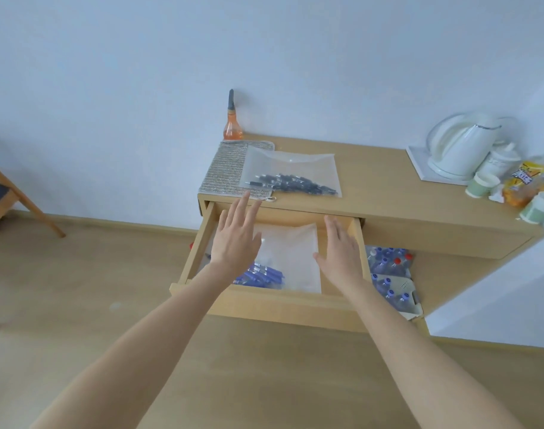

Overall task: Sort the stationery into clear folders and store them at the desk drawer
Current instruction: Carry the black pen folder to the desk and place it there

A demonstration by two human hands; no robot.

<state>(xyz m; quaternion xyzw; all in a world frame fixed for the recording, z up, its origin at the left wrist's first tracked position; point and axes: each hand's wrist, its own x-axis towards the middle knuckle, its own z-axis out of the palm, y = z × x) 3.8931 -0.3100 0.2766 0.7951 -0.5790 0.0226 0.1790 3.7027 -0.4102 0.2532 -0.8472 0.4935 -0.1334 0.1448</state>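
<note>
Pale wall backing a wooden desk (388, 187) with its drawer (264, 300) pulled out. Left hand (233, 239) and right hand (338, 252) are hovering flat-fingered, gripping nothing, seemingly just above a clear folder (295, 258) of blue pens (261, 275) lying inside; another folder (290, 171) of dark pens (295, 182) is resting on the desktop.

Your left hand (233, 239) covers part of the folder (290, 258) in the drawer (264, 300), pens there half hidden. Right of the drawer, snack bag (525, 184) and one paper cup (539, 209) clipped by the frame edge; bag print unreadable.
</note>
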